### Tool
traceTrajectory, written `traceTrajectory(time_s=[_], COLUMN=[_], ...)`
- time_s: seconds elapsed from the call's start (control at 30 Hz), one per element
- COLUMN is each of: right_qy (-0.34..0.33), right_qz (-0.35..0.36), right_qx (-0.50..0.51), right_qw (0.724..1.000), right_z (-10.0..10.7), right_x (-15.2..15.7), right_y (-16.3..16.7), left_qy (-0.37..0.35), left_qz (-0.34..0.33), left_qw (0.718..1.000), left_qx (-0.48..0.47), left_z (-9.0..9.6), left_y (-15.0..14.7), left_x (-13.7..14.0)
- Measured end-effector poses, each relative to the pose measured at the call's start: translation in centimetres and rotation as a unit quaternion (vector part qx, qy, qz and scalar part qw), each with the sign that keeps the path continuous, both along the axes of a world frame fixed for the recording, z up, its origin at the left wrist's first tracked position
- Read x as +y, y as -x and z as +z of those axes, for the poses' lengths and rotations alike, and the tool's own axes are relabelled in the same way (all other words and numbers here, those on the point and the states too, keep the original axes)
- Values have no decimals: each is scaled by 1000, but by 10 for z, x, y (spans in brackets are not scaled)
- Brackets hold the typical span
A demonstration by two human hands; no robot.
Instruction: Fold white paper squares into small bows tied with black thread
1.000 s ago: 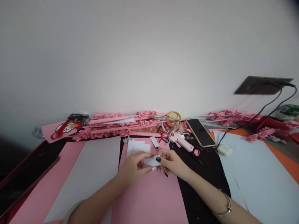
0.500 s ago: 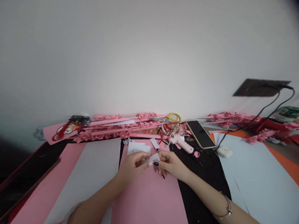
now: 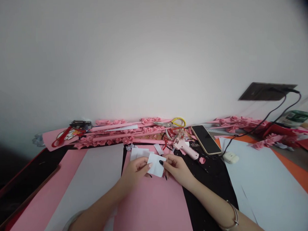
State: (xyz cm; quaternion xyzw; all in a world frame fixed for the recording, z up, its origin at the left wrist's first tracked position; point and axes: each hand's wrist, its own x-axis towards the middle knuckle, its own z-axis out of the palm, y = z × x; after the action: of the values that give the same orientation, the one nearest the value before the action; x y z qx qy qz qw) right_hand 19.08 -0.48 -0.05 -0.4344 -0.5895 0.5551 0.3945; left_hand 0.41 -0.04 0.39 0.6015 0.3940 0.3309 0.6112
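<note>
While both hands meet near the middle of the table, a small white paper square (image 3: 155,166) is stretched between them, above a large pink sheet (image 3: 152,210). Thumb and fingers of the left hand (image 3: 135,170) are pinched together on the square's left edge; those of the right hand (image 3: 178,169) grip its right edge, the dark-nailed thumb lying on its face.

Just beyond the fingers, loose white papers (image 3: 138,152) overlap on the pink sheet, partly hidden by the left hand. Close past the right hand lies a pink glue gun (image 3: 187,149) on a black mat (image 3: 206,198), with a phone (image 3: 206,139) beside it. Yellow-handled scissors (image 3: 178,121) rest among long pink paper flowers (image 3: 104,140) along the wall. Farther right, a black cable (image 3: 261,121) drops from a wall socket (image 3: 266,91) towards a small white case (image 3: 230,157). Large white sheets (image 3: 262,179) flank the workspace.
</note>
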Motion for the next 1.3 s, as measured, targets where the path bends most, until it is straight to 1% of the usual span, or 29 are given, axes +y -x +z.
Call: traceTrajectory(time_s=[0.07,0.17,0.27,0.37,0.43,0.67,0.8,0.93,1.03,1.2,1.3], right_qy=[-8,6,14,-1,-5,22,31,49,63,89,83], right_qz=[10,34,32,18,20,72,69,61,54,58,63], right_qx=[-9,-12,-17,-29,-23,35,64,122,165,208,211], right_qw=[1000,999,999,999,1000,997,995,989,983,972,972], right_z=[1,2,2,2,2,1,0,-1,-2,0,0], right_x=[0,-2,-2,-1,-1,-3,-2,1,1,0,0], right_y=[0,1,1,2,1,2,1,-1,-2,-4,-4], left_qy=[28,41,40,43,43,42,54,72,94,124,137], left_qz=[-5,1,6,11,13,13,10,0,-9,-19,-32], left_qw=[999,998,999,999,999,997,995,992,988,978,975], left_qx=[-23,-36,-20,13,15,-57,-82,-103,-126,-164,-170], left_z=[2,6,7,4,2,4,7,8,7,2,0], left_y=[-1,-2,-1,-1,-1,0,1,2,4,7,7], left_x=[0,-1,-2,-2,-2,-1,-1,-1,0,0,0])
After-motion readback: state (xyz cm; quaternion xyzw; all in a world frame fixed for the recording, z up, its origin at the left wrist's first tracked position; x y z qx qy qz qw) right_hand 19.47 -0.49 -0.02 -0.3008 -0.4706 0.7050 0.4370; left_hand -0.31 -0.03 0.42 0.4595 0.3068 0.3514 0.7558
